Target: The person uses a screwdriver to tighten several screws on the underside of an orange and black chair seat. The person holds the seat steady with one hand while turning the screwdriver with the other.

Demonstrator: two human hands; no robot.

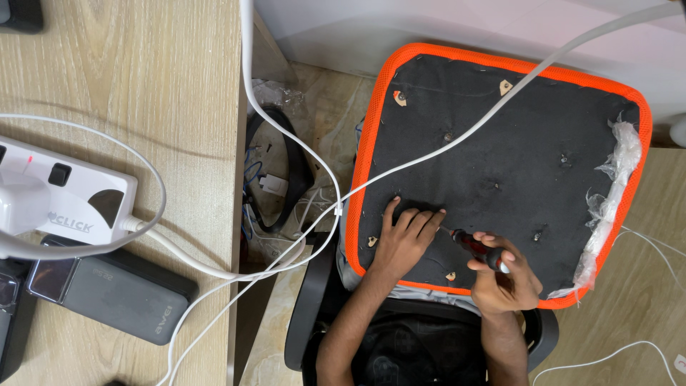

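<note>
Our left hand lies flat, open, on the seat pad to keep it steady; right hand w/ grip tight round the screwdriver, tip down.

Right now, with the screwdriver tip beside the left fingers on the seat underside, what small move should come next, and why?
Probably turn the screwdriver in place. The right hand has it in its grip, its tip meets the black seat underside beside the left hand, which lies flat there and steadies the seat.
</note>
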